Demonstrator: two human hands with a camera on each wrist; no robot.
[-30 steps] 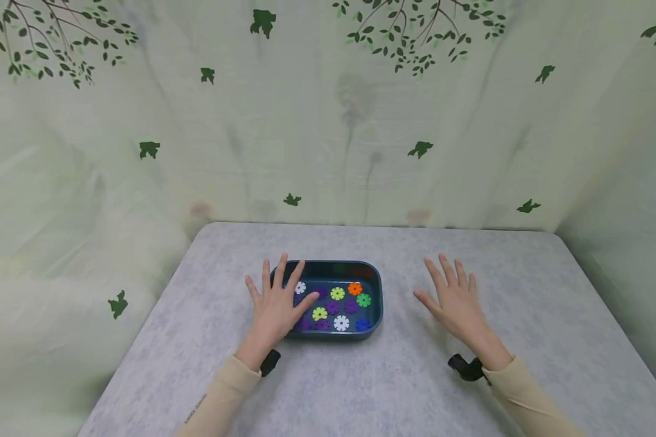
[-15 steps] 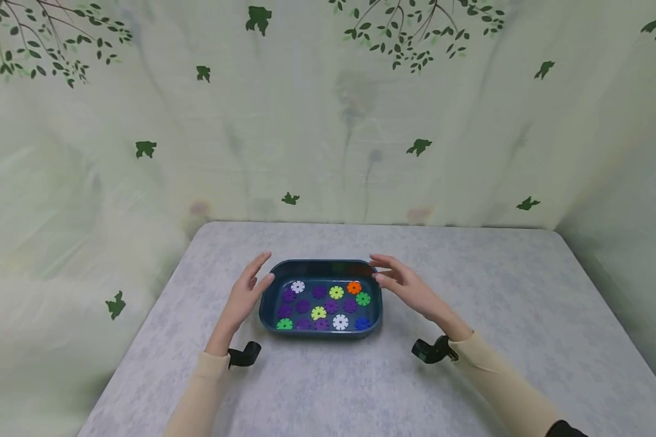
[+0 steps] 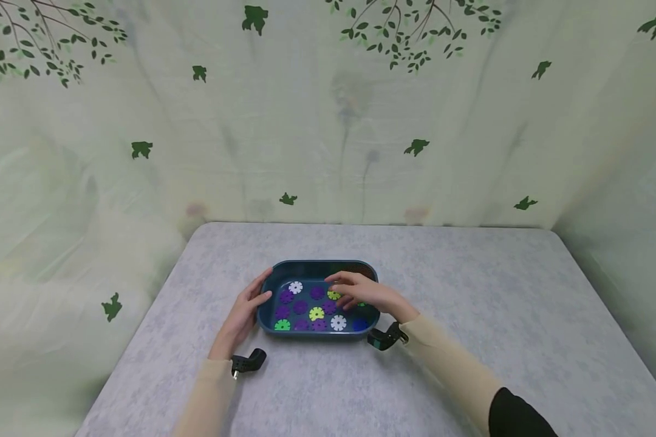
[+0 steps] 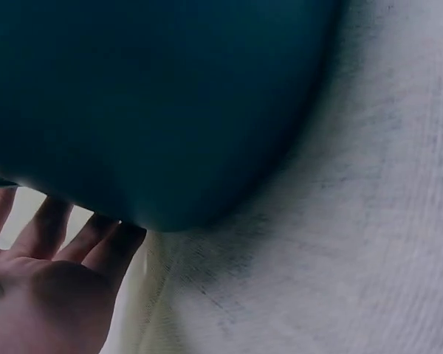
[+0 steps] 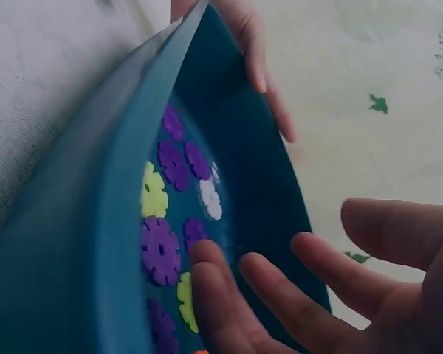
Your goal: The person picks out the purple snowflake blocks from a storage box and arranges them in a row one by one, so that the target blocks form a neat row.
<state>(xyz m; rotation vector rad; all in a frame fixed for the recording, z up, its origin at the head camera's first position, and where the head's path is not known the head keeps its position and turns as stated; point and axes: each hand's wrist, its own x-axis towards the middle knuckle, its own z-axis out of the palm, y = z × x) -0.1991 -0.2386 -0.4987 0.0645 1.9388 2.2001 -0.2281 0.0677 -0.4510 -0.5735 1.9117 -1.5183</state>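
A dark teal tray (image 3: 317,335) stands on the table and holds several flower-shaped notched plastic discs. Purple (image 5: 161,251), yellow (image 3: 316,314), white (image 3: 338,323) and green (image 3: 282,325) ones lie flat on its floor. My left hand (image 3: 240,318) holds the tray's left end, thumb over the rim and fingers along the outer wall. In the left wrist view those fingers (image 4: 81,243) meet the tray's side. Over the right part of the tray hovers my right hand (image 3: 370,294), fingers loosely bent above the discs, nothing between them. It hides the orange disc in the head view.
The grey mottled table (image 3: 443,267) reaches past the tray on every side. Behind it hangs a pale curtain (image 3: 317,133) printed with leaves and birds. Black wrist cameras (image 3: 249,361) stick out beneath both hands, the right one close to the tray's front right corner.
Both hands were spread above the table; the left has settled at the tray's left rim. My right hand has moved left, past the right rim, to over the discs. The tray shifted slightly left in view.
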